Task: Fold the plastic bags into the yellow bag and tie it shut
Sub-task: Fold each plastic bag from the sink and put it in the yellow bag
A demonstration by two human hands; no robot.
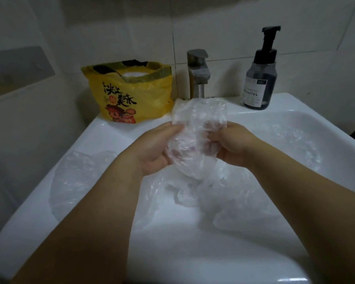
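1. Both hands are working one clear plastic bag (199, 124) above the sink (103, 136). The left hand (158, 148) is closing its grip round the bag's left edge, and the right hand (232, 146) is pinching its right edge.
2. The yellow bag (129, 95) is standing on the sink's back ledge, left of the tap (197, 74). Its mouth is gaping open and something white is showing inside, so some filling looks done.
3. Other crumpled clear bags (78, 181) are lying in the basin, so the folding is probably far from finished.
4. The tying is not yet begun.
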